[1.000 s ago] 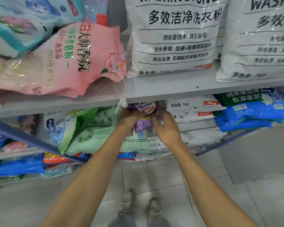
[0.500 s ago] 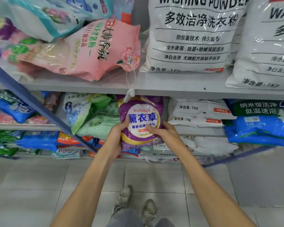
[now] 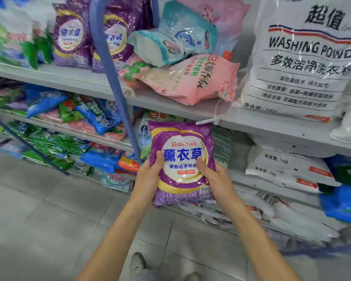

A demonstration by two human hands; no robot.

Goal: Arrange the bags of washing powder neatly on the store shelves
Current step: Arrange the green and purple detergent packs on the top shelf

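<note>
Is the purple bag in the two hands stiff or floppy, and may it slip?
Probably floppy: the purple bag creases between the left hand and right hand. Its glossy film shows glare, so it may slip. Similar purple bags stand upright on the upper shelf, so it likely stands.

The light is bright, even and cool, falling from above: soft shadow sits under the shelf board (image 3: 73, 80), and the floor tiles (image 3: 39, 220) show almost none. Glare streaks the clear plastic of the big white bag (image 3: 304, 63) at far right and glints on the glossy purple bag (image 3: 180, 159) in the middle. The wide lens bends the blue upright (image 3: 109, 63) into a curve. The green bags (image 3: 12, 41) at the left edge and the white bags (image 3: 302, 224) at lower right are blurred, while the centre is sharp.
</note>
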